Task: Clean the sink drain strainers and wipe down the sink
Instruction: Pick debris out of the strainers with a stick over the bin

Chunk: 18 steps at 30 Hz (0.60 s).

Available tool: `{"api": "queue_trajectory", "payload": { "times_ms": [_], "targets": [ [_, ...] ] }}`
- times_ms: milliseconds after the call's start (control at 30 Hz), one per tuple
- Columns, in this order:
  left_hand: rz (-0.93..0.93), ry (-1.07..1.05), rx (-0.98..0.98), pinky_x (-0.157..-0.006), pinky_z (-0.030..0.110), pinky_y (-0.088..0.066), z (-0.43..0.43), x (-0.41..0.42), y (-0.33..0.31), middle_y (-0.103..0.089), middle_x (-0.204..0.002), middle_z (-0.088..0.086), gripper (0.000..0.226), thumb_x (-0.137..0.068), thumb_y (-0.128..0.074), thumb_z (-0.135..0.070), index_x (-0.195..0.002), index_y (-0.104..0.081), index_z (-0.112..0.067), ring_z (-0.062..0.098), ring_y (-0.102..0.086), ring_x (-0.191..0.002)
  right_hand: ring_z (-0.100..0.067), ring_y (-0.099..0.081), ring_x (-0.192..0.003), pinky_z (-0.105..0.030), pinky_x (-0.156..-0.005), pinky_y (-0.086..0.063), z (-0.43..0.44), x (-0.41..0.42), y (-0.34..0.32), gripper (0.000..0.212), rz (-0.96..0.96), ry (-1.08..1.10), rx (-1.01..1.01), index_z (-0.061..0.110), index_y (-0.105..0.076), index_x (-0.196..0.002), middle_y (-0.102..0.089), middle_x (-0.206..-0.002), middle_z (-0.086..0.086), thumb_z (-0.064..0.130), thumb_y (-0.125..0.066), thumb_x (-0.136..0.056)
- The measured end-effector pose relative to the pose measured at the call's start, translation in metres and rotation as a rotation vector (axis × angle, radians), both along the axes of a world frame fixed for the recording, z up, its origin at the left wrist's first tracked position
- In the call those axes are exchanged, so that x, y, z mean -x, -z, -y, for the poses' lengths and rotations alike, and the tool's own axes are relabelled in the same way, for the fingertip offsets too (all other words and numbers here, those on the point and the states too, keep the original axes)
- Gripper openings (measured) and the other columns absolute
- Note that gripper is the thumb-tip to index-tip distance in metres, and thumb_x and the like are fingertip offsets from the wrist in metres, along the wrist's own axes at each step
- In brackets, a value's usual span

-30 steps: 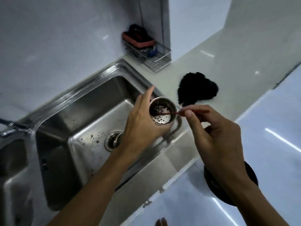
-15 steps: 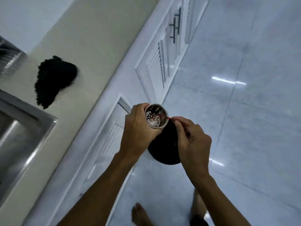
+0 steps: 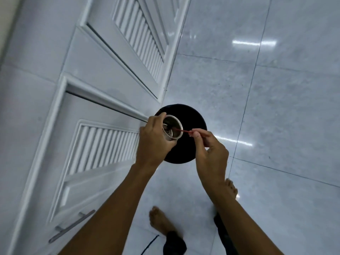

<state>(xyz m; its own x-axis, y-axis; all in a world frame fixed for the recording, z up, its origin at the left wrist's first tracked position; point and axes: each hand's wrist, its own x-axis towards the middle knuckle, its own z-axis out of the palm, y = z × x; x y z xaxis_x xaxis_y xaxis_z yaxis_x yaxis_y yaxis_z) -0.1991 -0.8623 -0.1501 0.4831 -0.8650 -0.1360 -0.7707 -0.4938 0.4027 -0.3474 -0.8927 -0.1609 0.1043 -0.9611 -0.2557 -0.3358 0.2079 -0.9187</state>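
My left hand (image 3: 154, 142) is wrapped around the wall of the strainer (image 3: 172, 128), held over the black bin (image 3: 185, 134) on the floor. My right hand (image 3: 209, 150) pinches a thin red stick (image 3: 181, 130), tip inside the cup. I judge the strainer light, rigid and possibly slick; the wall is the safest hold.

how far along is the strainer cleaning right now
Done: one strainer is out of the sink, held in the left hand over the black bin. In hand: the right hand picks inside it with a thin red stick. Left: other strainers and wiping; no sink in view.
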Motion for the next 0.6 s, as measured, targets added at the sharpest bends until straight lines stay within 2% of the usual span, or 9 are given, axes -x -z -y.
{"api": "queue_trajectory", "payload": {
  "times_ms": [100, 267, 367, 500, 600],
  "targets": [
    [-0.009, -0.01, -0.03, -0.101, 0.046, -0.049, 0.0, 0.004, 0.004, -0.062, -0.134, 0.012, 0.091, -0.069, -0.093, -0.032, -0.144, -0.049, -0.008, 0.031, -0.062, -0.12, 0.005, -0.067, -0.097, -0.007, -0.079, -0.051, -0.009, -0.001, 0.005, 0.019, -0.026, -0.087, 0.002, 0.023, -0.075, -0.112, -0.074, -0.102, 0.017, 0.026, -0.061, -0.1],
    [-0.035, -0.03, -0.06, -0.102, 0.043, -0.046, 0.001, 0.0, 0.01, -0.065, -0.128, 0.007, 0.085, -0.068, -0.093, -0.035, -0.136, -0.048, -0.01, 0.029, -0.065, -0.113, 0.01, -0.066, -0.092, -0.008, -0.074, -0.052, -0.003, 0.001, 0.016, 0.018, -0.033, -0.003, -0.059, 0.02, -0.076, -0.111, -0.074, -0.097, 0.014, 0.021, -0.062, -0.1],
    [-0.037, -0.008, -0.056, -0.099, 0.042, -0.047, -0.002, -0.005, 0.015, -0.065, -0.122, 0.008, 0.077, -0.069, -0.092, -0.034, -0.129, -0.051, -0.01, 0.029, -0.064, -0.11, 0.002, -0.068, -0.092, -0.01, -0.074, -0.052, -0.008, -0.001, 0.019, 0.018, -0.046, -0.081, -0.028, 0.023, -0.075, -0.112, -0.074, -0.1, 0.014, 0.023, -0.061, -0.1],
    [-0.065, 0.052, -0.047, -0.101, 0.041, -0.049, -0.005, -0.01, 0.017, -0.066, -0.122, 0.008, 0.074, -0.07, -0.091, -0.035, -0.13, -0.055, -0.01, 0.027, -0.064, -0.111, -0.009, -0.067, -0.09, -0.024, -0.078, -0.059, -0.011, -0.002, 0.027, 0.022, -0.166, -0.14, 0.013, 0.02, -0.073, -0.118, -0.074, -0.102, 0.004, 0.024, -0.061, -0.101],
    [-0.112, 0.044, -0.052, -0.1, 0.048, -0.052, -0.005, -0.016, 0.015, -0.065, -0.124, 0.008, 0.074, -0.071, -0.09, -0.034, -0.132, -0.056, -0.01, 0.028, -0.064, -0.112, -0.007, -0.066, -0.089, -0.019, -0.076, -0.057, -0.009, -0.001, 0.03, 0.022, -0.14, -0.104, 0.027, 0.021, -0.073, -0.118, -0.074, -0.101, 0.006, 0.024, -0.06, -0.101]
  ]
}}
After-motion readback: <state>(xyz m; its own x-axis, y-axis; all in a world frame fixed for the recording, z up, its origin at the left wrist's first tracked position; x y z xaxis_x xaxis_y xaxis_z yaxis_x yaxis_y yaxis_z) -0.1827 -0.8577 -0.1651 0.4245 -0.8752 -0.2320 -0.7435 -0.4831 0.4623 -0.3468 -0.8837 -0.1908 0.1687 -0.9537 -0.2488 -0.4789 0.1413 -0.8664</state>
